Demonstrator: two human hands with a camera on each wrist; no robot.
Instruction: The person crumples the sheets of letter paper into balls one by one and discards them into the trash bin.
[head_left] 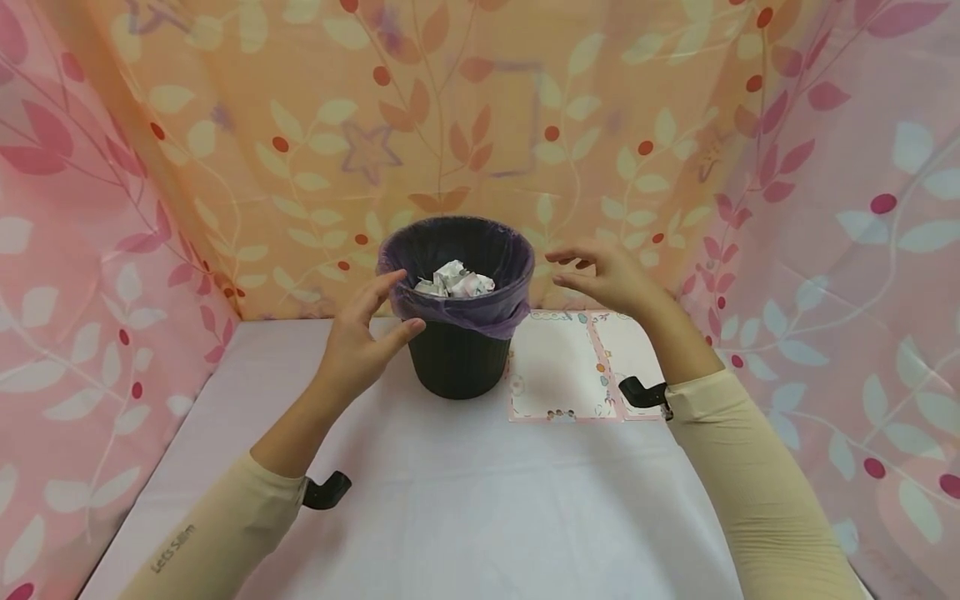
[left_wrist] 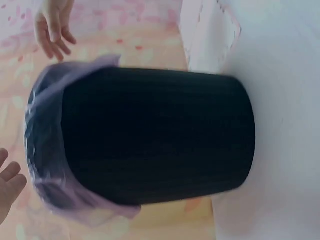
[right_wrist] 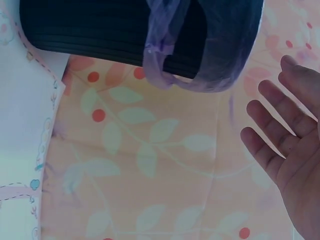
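Observation:
A black trash bin [head_left: 459, 362] stands upright on the white-covered table, lined with a purple plastic bag [head_left: 480, 317] folded over its rim. Crumpled white paper [head_left: 453, 281] lies inside the bag. My left hand [head_left: 365, 333] is at the bin's left side, thumb and fingers spread, fingertips overlapping the rim in the head view. To the right of the rim, my right hand [head_left: 611, 275] hovers with fingers loosely bent and holds nothing. In the right wrist view that right hand [right_wrist: 295, 135] shows its palm and extended fingers, apart from the bag.
Two white sheets with pink decorated borders [head_left: 562, 367] lie flat on the table [head_left: 480, 500] to the right of the bin. Leaf-patterned cloth [head_left: 300, 167] hangs behind and on both sides. A small black wrist camera [head_left: 326, 490] sticks out from each sleeve.

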